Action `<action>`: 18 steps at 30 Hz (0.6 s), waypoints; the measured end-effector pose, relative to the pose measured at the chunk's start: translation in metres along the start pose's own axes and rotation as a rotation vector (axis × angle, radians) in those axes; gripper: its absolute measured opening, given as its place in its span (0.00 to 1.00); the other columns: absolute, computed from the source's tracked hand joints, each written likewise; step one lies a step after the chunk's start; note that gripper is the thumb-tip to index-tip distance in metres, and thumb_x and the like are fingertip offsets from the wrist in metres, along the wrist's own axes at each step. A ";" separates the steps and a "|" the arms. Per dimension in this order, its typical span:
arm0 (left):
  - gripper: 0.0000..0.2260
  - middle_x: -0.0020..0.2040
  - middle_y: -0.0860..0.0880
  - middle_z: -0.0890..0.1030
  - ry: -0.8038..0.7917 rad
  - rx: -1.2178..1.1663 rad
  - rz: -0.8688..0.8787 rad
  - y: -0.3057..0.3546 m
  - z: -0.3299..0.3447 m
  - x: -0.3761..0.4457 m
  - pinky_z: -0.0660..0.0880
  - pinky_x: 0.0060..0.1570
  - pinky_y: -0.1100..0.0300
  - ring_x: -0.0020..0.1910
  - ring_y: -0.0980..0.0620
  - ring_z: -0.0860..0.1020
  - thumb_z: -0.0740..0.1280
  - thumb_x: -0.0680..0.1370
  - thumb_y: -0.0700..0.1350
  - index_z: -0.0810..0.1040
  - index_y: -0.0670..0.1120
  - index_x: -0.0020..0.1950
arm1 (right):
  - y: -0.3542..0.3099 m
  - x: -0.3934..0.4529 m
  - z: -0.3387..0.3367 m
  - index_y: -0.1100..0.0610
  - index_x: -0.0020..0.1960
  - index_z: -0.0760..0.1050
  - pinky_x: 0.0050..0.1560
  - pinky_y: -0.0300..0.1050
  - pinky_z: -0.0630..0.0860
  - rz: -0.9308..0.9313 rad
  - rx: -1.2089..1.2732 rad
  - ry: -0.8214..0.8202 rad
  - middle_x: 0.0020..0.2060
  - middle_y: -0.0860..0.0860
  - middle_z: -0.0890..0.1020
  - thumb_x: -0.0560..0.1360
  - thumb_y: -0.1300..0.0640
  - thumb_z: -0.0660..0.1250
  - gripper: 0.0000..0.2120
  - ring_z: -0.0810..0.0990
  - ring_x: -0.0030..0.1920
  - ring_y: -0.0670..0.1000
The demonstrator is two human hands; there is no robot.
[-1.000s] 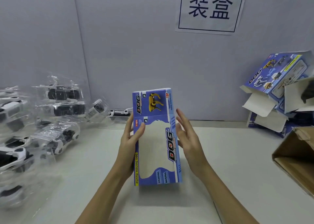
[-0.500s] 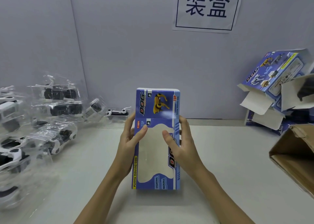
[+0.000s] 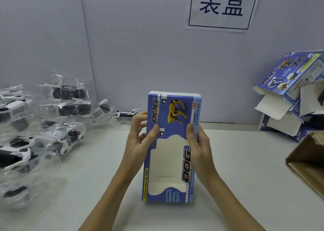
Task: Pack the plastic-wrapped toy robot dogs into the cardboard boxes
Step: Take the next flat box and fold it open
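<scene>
A blue toy box [image 3: 171, 160] printed with "DOG" and a yellow robot dog stands on end on the white table [image 3: 87, 187], its window cut-out facing me. My left hand [image 3: 140, 139] grips its left edge, thumb on the front face. My right hand [image 3: 198, 145] grips the right edge, thumb lying along the front. Nothing shows behind the window. Several plastic-wrapped black-and-white robot dogs [image 3: 61, 139] lie heaped at the left of the table.
A stack of open blue boxes [image 3: 289, 94] with white flaps hanging leans at the far right. A brown cardboard carton [image 3: 308, 162] juts in at the right edge. A grey wall with a paper sign [image 3: 221, 6] closes off the back.
My right hand closed in from beside the box and took hold of its right edge. Both hands slid a little higher on the box, which stayed upright.
</scene>
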State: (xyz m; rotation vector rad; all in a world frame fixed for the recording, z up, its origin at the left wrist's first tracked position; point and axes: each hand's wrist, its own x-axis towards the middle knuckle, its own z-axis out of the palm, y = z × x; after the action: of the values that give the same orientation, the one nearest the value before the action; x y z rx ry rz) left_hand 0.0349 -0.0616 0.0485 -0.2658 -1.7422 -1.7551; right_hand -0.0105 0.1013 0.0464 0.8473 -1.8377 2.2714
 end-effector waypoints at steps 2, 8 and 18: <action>0.20 0.67 0.47 0.80 -0.008 -0.028 0.001 0.003 0.001 -0.001 0.85 0.48 0.45 0.60 0.40 0.84 0.72 0.74 0.68 0.76 0.60 0.60 | -0.002 0.000 -0.002 0.45 0.56 0.77 0.46 0.44 0.84 0.000 0.005 -0.010 0.53 0.52 0.86 0.79 0.41 0.62 0.12 0.86 0.56 0.57; 0.15 0.71 0.46 0.77 -0.040 -0.028 -0.079 0.009 0.008 -0.005 0.85 0.49 0.48 0.66 0.39 0.80 0.68 0.79 0.57 0.74 0.62 0.65 | -0.011 0.004 -0.013 0.51 0.57 0.78 0.42 0.41 0.83 -0.045 -0.004 -0.048 0.51 0.53 0.86 0.80 0.47 0.63 0.11 0.87 0.53 0.56; 0.22 0.61 0.48 0.83 -0.019 0.160 0.120 0.033 0.014 -0.009 0.80 0.55 0.33 0.63 0.36 0.80 0.67 0.74 0.73 0.81 0.60 0.58 | -0.015 0.000 -0.006 0.40 0.48 0.80 0.42 0.49 0.84 -0.092 -0.031 -0.112 0.47 0.56 0.85 0.81 0.44 0.62 0.09 0.86 0.49 0.59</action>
State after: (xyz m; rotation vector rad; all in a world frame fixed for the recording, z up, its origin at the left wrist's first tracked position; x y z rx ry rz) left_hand 0.0563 -0.0431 0.0714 -0.3114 -1.8299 -1.5240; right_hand -0.0066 0.1112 0.0587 1.0519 -1.8323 2.1756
